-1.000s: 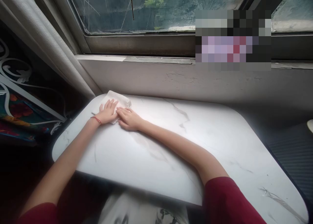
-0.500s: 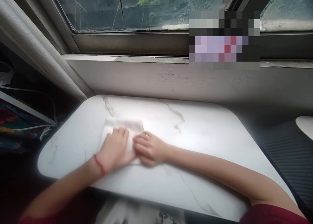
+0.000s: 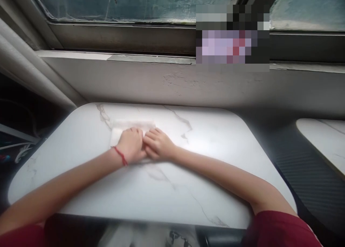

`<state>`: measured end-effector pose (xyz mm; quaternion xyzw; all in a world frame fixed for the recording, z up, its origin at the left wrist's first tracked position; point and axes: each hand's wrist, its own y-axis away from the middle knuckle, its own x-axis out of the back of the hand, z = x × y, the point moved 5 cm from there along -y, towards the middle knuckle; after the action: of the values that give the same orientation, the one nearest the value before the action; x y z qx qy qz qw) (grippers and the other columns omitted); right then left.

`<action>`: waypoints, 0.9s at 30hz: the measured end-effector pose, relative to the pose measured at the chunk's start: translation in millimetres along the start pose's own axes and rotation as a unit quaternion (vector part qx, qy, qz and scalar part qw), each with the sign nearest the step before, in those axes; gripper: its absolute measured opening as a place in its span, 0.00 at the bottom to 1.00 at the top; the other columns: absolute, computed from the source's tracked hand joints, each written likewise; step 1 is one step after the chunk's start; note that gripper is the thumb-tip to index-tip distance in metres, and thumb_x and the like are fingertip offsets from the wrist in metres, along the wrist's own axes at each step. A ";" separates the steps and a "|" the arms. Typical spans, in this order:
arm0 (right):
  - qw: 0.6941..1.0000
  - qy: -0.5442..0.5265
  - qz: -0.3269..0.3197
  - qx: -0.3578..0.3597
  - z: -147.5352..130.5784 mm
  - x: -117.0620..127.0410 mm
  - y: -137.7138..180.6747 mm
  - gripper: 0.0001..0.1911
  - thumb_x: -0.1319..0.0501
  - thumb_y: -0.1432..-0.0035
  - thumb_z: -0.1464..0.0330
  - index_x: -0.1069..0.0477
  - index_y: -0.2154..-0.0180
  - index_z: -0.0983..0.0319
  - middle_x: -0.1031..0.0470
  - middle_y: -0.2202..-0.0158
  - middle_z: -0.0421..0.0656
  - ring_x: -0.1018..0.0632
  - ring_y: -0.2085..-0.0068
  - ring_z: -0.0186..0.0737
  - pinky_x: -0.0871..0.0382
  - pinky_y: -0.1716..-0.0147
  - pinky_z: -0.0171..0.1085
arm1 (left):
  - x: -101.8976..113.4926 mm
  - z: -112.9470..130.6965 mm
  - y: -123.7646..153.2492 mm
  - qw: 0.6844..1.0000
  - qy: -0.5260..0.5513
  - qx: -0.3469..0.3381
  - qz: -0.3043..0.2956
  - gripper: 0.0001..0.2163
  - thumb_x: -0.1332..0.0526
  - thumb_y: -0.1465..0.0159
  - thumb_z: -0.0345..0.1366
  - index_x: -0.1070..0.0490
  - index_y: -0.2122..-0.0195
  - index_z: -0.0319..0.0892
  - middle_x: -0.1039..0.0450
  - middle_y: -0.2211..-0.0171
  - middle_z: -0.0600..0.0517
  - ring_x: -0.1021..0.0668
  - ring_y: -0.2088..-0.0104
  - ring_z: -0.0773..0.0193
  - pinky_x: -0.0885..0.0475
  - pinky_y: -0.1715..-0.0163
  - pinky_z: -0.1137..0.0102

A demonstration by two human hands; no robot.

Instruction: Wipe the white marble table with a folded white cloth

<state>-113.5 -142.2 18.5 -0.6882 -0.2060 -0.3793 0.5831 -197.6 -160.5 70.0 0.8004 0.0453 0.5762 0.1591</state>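
Note:
A folded white cloth lies on the white marble-look table, left of its middle. Both my hands press down on it side by side. My left hand, with a red thread round the wrist, covers the cloth's near left part with the fingers curled over it. My right hand rests on the cloth's right part, fingers bent and close together. Only the cloth's far edge and left corner show past my fingers.
A grey wall and window sill run right behind the table. A pale curtain hangs at the far left. A second white table stands at the right, across a dark gap.
Both hands slid the cloth from the table's far left corner toward the middle, then a little back toward the wall. The view has shifted right and down.

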 end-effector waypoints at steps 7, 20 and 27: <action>0.964 0.046 -0.081 -0.251 93.4 -5.5 -9.4 0.18 0.52 0.37 0.74 0.32 0.48 0.68 0.26 0.51 0.53 0.30 0.49 0.48 0.41 0.49 0.43 | 14.3 -12.6 -89.8 0.984 -0.022 -0.029 0.173 0.31 0.48 0.31 0.47 0.43 0.38 0.23 0.34 0.44 0.28 0.31 0.44 0.40 0.37 0.51 0.59; 0.960 0.132 -0.141 -0.201 54.5 8.4 4.4 0.15 0.55 0.32 0.71 0.32 0.54 0.66 0.27 0.54 0.53 0.31 0.53 0.51 0.39 0.53 0.46 | 3.6 3.7 -65.2 0.981 -0.048 -0.036 0.183 0.28 0.46 0.33 0.45 0.36 0.43 0.23 0.30 0.49 0.30 0.28 0.51 0.41 0.36 0.58 0.61; 0.981 0.118 -0.105 -0.113 -24.6 40.2 50.6 0.14 0.53 0.34 0.69 0.31 0.58 0.67 0.29 0.60 0.51 0.33 0.57 0.47 0.39 0.54 0.45 | -14.0 55.2 14.2 0.985 -0.086 -0.063 0.137 0.22 0.48 0.33 0.43 0.29 0.53 0.25 0.29 0.59 0.32 0.27 0.62 0.46 0.34 0.65 0.61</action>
<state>-58.5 -184.1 17.2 -0.6750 -0.1627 -0.5375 0.4785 -152.1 -188.7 46.0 0.8339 -0.1149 0.5234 0.1322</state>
